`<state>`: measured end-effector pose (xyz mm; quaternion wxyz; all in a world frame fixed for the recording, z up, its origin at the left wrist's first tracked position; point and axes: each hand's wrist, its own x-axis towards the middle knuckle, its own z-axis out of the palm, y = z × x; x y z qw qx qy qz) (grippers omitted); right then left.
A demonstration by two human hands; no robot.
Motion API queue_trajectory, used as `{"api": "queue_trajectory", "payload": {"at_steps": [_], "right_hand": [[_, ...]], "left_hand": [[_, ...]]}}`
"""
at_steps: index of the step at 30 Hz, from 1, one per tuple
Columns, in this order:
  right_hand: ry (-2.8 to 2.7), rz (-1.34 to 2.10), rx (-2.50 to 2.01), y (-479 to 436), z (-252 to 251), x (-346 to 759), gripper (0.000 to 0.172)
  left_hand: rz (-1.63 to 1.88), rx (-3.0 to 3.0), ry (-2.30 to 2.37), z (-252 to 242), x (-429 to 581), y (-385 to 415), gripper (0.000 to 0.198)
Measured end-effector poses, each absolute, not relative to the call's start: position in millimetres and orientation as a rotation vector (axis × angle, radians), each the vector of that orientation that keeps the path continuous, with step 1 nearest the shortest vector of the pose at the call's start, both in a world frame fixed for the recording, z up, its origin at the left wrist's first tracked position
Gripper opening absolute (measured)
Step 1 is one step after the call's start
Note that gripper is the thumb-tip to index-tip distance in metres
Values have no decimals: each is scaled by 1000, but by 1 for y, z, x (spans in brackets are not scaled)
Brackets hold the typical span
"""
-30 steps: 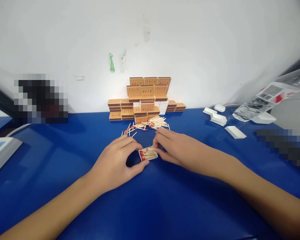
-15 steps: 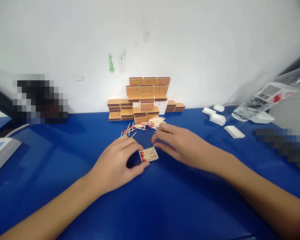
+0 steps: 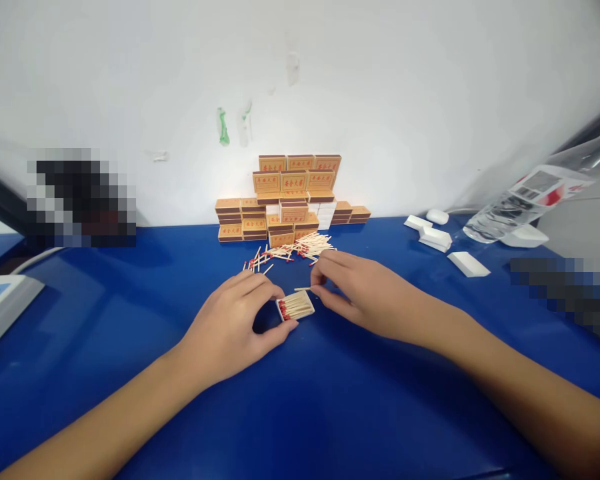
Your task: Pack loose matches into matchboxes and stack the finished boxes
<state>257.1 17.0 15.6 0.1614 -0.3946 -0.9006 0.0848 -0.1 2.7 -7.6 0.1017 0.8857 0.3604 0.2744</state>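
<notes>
My left hand (image 3: pixel 240 320) grips a small white matchbox tray (image 3: pixel 305 317) between thumb and fingers at its left end. Inside the tray lie several matches (image 3: pixel 296 306), their red heads toward my left hand. Just above the tray's right side, my right hand (image 3: pixel 347 283) pinches a single match (image 3: pixel 303 289), whose pale stick points left. Behind both hands, a loose pile of matches (image 3: pixel 313 247) spreads over the blue table (image 3: pixel 300 400). Stacked matchboxes (image 3: pixel 294 181) with orange labels stand behind the pile, against the wall.
White empty-looking trays (image 3: pixel 435 238) lie at the right, beside a tilted clear plastic bottle (image 3: pixel 510 207). A white power strip (image 3: pixel 10 303) sits at the left edge. Blurred dark objects are at both sides. The white wall (image 3: pixel 405 87) closes off the back.
My right hand has shifted slightly right, and the match in its pinch now shows above the tray. The tray has moved a little left and up in my left hand.
</notes>
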Motion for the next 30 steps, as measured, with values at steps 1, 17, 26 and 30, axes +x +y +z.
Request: {"api": "queue_trajectory", "payload": {"at_steps": [1, 17, 26, 30], "right_hand": [[-2517, 302, -1158, 17, 17, 257, 8], [-2313, 664, -1074, 15, 19, 246, 26], [-2286, 609, -1095, 13, 19, 248, 17], [-2372, 470, -1003, 12, 15, 247, 17]], "left_hand": [[815, 2614, 1082, -8, 0, 3, 17], [834, 2632, 1084, -8, -1, 2, 18], [827, 2612, 1080, -8, 0, 2, 18], [832, 2619, 1081, -8, 0, 2, 19]]}}
